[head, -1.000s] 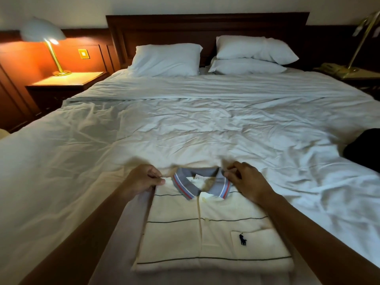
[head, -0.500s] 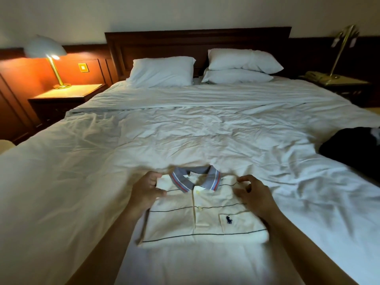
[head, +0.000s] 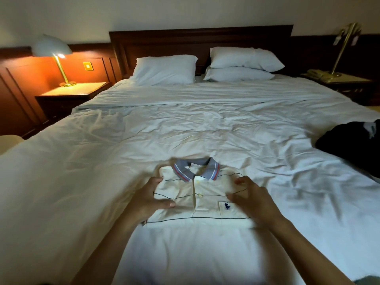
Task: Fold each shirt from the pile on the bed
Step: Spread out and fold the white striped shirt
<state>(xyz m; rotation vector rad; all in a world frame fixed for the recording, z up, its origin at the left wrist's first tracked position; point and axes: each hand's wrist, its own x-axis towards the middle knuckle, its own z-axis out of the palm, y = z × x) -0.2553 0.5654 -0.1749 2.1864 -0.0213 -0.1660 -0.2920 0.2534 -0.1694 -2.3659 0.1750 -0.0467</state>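
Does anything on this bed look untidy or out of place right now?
The folded polo shirt lies square and neat. Only the dark clothing at the right edge of the wrinkled bed looks crumpled, not folded.

We face a wide bed [head: 102,161] in rumpled white sheets, its dark wooden headboard [head: 201,40] set against a plain pale wall [head: 185,11]. One pillow [head: 164,69] lies at the far left and two stacked pillows [head: 244,60] at the far right. Left of the bed, a lit lamp [head: 53,48] stands on a nightstand [head: 74,93] and throws orange light on the wood panelling [head: 24,83], where a square wall plate [head: 88,66] sits. On the right nightstand [head: 347,82] we see a brass lamp [head: 342,48] and a telephone [head: 316,74].
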